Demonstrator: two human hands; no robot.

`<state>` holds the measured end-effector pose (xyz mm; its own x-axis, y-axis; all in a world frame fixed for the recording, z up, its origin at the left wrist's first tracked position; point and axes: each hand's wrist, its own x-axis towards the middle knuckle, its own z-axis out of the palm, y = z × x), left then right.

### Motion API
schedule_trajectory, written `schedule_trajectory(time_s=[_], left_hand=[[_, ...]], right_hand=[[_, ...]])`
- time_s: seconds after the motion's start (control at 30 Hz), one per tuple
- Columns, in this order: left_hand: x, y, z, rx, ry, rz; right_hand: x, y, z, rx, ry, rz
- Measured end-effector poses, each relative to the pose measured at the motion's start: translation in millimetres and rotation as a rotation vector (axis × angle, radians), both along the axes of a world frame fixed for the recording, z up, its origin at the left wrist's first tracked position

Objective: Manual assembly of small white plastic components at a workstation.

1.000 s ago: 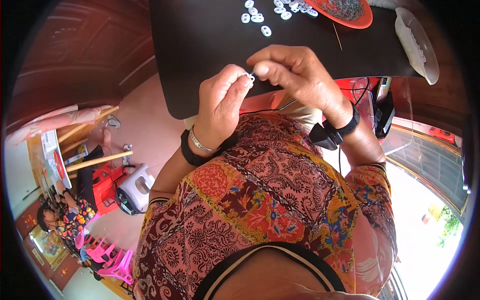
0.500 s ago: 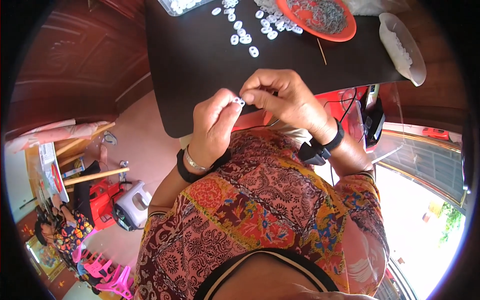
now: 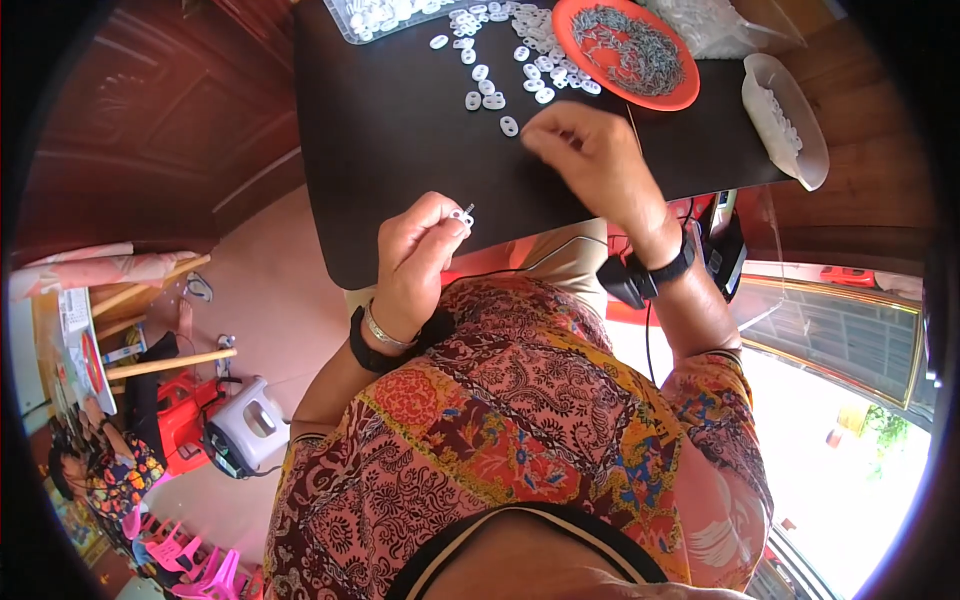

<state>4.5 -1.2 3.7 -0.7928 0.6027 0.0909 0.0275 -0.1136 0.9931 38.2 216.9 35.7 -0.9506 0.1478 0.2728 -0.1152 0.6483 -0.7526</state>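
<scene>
My left hand [image 3: 415, 255] is closed, pinching a small white oval plastic piece with two holes [image 3: 459, 217] between thumb and forefinger. A thin grey metal pin, perhaps a screw, stands out of that piece. Off to the right, my right hand [image 3: 600, 165] hovers over the dark table, just below an orange plate [image 3: 688, 98] heaped with small grey metal pins [image 3: 635, 55]. Its fingers are curled and smeared by motion, so whether they hold anything does not show. Loose white two-hole pieces [image 3: 493, 101] lie scattered beyond both hands.
A clear tray of white pieces [image 3: 352, 32] stands at the table's far left. At the right lie a translucent scoop-shaped container [image 3: 808, 165] and a clear plastic bag [image 3: 705, 30]. A thin cable [image 3: 560, 247] runs below the table edge [image 3: 345, 275]. Another person [image 3: 115, 465] is at the far left.
My right hand has left the white piece and moved forward and right toward the orange plate. My left hand keeps its hold; the metal pin now shows in the piece.
</scene>
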Motion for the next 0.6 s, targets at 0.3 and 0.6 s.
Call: schedule_trajectory(time_s=[0.3, 0.6], left_hand=[[-2, -5, -7, 0.077, 0.008, -0.034], [-4, -9, -6, 0.029, -0.032, -0.086]], right_hand=[[-22, -9, -17, 0.552, 0.131, -0.062], [-25, -4, -13, 0.221, -0.004, 0.012]])
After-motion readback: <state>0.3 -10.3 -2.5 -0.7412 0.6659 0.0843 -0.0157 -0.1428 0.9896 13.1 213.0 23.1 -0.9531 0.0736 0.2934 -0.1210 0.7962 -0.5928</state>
